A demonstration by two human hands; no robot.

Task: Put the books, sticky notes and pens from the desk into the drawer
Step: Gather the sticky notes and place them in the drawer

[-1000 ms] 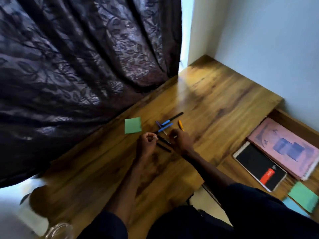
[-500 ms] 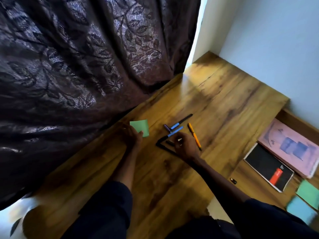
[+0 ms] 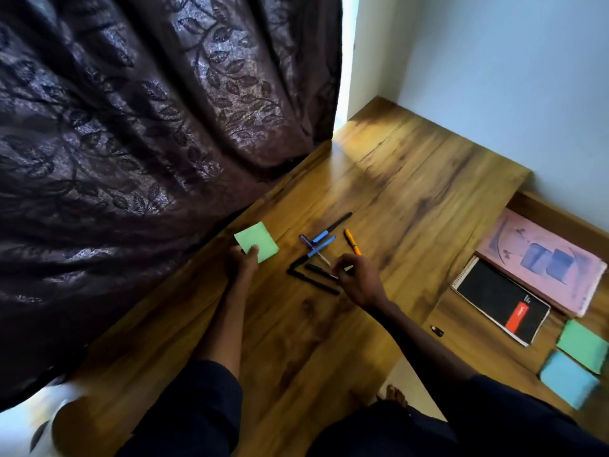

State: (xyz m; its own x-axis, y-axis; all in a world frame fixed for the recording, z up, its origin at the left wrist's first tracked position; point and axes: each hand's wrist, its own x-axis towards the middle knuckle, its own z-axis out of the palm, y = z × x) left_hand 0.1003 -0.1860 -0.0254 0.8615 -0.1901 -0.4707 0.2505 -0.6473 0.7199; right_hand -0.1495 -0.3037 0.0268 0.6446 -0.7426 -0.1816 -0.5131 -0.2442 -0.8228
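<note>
— Desk (image 3: 412, 209) work: what should you mind now?

— The drawer (image 3: 468, 357) stands open at the right. The pink book (image 3: 540, 262), black notebook (image 3: 501, 301), a spare green pad (image 3: 581, 344) and a blue pad (image 3: 566, 382) lie in it. On the desk, your left hand (image 3: 242, 262) pinches the sticky notes (image 3: 260, 240) at their near corner, thumb on top. Lift them flat so no sheets peel. Your right hand (image 3: 357, 282) is curled down over the black pens (image 3: 313, 282). Sweep these together with the blue pens (image 3: 324, 235) and the orange pen (image 3: 352, 241) just beyond, so that one carry does it and none roll.

— What can't be made out?

— I cannot tell whether your right fingers already grip a pen. The drawer's near and right edges are cut off and the blue pad is blurred. The dark speck (image 3: 437, 331) near the notebook is too small to name.
</note>
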